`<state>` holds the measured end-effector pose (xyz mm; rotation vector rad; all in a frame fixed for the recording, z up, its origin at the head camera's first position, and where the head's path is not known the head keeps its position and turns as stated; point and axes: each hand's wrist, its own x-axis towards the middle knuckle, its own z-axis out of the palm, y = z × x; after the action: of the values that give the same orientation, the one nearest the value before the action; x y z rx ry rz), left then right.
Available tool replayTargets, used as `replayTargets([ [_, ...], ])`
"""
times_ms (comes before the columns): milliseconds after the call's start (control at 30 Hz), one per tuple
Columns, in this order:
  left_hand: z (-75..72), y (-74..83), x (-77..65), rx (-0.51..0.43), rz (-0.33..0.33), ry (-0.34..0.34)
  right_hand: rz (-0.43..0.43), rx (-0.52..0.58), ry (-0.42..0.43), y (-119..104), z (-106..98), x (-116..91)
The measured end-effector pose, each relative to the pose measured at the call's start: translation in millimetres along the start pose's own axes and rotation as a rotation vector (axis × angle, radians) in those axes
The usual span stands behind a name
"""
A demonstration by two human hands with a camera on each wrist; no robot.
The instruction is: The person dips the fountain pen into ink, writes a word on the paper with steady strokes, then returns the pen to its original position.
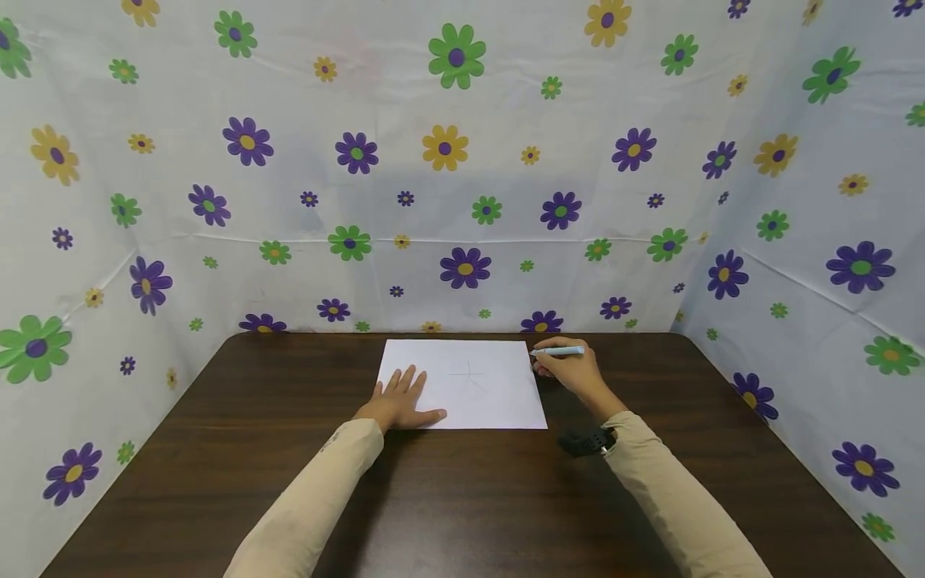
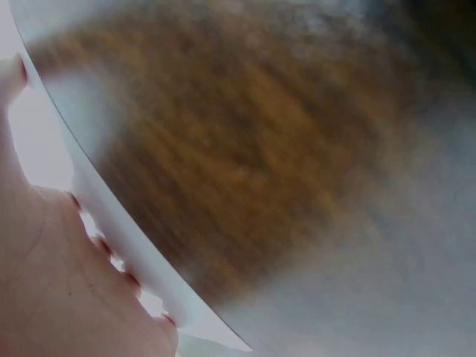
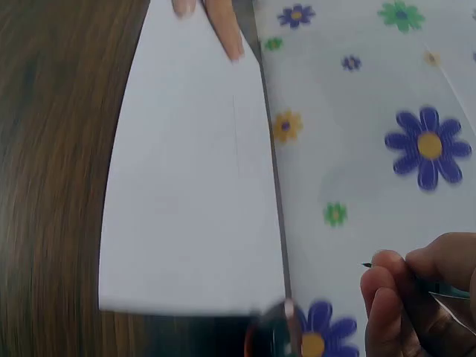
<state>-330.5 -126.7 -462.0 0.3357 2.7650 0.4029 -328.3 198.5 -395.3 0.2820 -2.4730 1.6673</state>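
A white sheet of paper (image 1: 502, 401) lies on the dark wooden table, with a few thin crossing lines (image 1: 468, 374) drawn near its middle. My left hand (image 1: 396, 401) rests on the sheet's left part, fingers spread and thumb out along the near edge. In the left wrist view that hand (image 2: 67, 275) shows from its palm side at the paper's edge. My right hand (image 1: 574, 373) pinches a light blue pen (image 1: 562, 351) just beyond the paper's right edge. The pen's dark tip (image 3: 367, 265) sticks out past the fingers in the right wrist view, apart from the sheet.
The brown table (image 1: 217, 449) stretches around the paper on all sides. A white cloth with purple, green and yellow flowers (image 1: 506, 120) hangs behind the table and along both sides. A dark device (image 1: 585, 441) is strapped at the right wrist.
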Motion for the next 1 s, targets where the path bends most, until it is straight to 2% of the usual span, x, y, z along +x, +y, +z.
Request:
replayTargets([
  [133,0.8,-0.8,0.8,-0.002,0.001,0.002,-0.012,-0.059,0.037,9.9,-21.3,-4.0],
  [300,1.1,-0.8,0.6,0.002,0.002,0.002,-0.087,-0.229,0.076,23.9,-47.3,-12.8],
  [400,0.7,-0.4,0.1,0.002,0.002,0.000,-0.108,-0.279,0.082,32.5,-60.0,-16.2],
  [467,0.7,-0.1,-0.1,0.002,0.002,-0.003,-0.078,-0.208,0.063,36.9,-66.8,-17.9],
  [633,1.2,0.1,0.0,0.007,0.003,-0.005,0.048,0.053,0.020,42.4,-78.1,-21.8],
  [833,0.6,1.3,-1.6,0.011,0.005,0.008,0.137,0.277,0.006,44.3,-83.9,-24.1],
  [900,0.1,1.8,-2.5,0.005,0.006,0.008,0.154,0.342,0.004,45.0,-84.2,-24.2],
  [1000,-0.5,2.4,-3.7,0.000,0.005,0.004,0.165,0.373,-0.008,47.5,-84.9,-23.5],
])
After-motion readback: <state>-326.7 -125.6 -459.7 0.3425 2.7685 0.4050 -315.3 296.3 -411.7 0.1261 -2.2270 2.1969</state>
